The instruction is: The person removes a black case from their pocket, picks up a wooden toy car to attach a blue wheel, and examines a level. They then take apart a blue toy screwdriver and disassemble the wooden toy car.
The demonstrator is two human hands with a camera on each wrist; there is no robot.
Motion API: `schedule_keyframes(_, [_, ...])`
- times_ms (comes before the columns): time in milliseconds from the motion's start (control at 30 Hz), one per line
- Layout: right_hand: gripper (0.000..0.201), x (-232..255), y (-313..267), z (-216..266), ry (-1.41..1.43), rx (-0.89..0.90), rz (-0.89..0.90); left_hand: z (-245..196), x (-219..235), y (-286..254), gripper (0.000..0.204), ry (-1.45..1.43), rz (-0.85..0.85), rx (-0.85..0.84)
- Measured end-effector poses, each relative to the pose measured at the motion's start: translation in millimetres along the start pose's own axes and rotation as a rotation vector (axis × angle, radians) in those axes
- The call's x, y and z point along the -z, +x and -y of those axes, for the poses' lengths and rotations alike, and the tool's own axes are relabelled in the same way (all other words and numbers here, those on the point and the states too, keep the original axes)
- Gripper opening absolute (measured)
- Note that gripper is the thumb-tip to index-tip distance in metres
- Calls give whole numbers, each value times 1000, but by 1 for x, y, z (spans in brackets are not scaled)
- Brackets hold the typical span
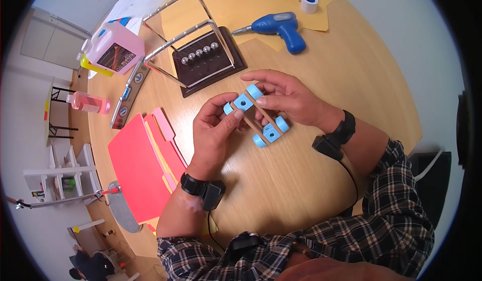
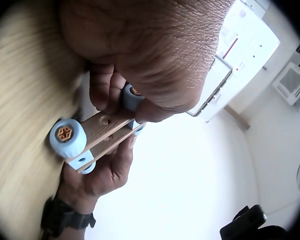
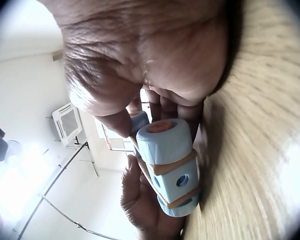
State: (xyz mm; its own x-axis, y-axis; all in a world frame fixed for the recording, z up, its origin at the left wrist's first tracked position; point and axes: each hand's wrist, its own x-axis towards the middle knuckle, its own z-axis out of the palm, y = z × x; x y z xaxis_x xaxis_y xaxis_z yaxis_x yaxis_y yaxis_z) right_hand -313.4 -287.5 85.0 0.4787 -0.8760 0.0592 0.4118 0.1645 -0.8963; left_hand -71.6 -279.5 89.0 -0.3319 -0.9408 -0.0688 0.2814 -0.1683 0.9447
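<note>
Between the hands is a toy vehicle frame: two brown wooden strips [image 1: 269, 118] joined by light blue blocks [image 1: 244, 102], with light blue wheels [image 1: 281, 124] at its corners. Orange screw heads show in the wheel [image 2: 68, 137] in the left wrist view. My left hand [image 1: 213, 130] pinches the far left end, thumb on top of the block. My right hand [image 1: 297, 101] grips the far right corner, its thumb by the wheel and strip, other fingers partly hidden behind. The frame's near end sticks out free of both hands, close over the table [image 1: 281, 180].
Beyond the hands stands a Newton's cradle [image 1: 203, 55]. A blue toy drill [image 1: 278, 27] lies to its right, near white tape rolls [image 1: 308, 4]. On the left are a pink jug [image 1: 118, 47], a spirit level [image 1: 130, 92], a pink bottle [image 1: 89, 102] and red folders [image 1: 138, 168].
</note>
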Motion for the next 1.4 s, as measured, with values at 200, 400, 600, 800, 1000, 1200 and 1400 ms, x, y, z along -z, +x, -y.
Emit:
schedule_keyframes(200, [46,-2,-3,6,11,-51,-36,-1,-1,0,38,7,-7,19])
schedule_keyframes(400, [37,14,0,-7,-89,-133,-63,2,3,1,36,-60,9,19])
schedule_keyframes(600, [37,-6,-4,8,59,-61,-152,2,5,1,34,-130,8,49])
schedule_keyframes(800, [39,4,-2,-5,-36,-15,-69,-3,4,3,33,-171,-25,86])
schedule_keyframes(1000, [36,6,-3,-4,-24,-20,-89,-9,-1,3,35,-174,-32,113])
schedule_keyframes(1200, [25,3,-2,-5,-49,11,-57,-10,2,2,37,-172,-2,141])
schedule_keyframes(1400, [25,8,-4,-5,-66,-39,-55,-14,2,2,38,-233,30,131])
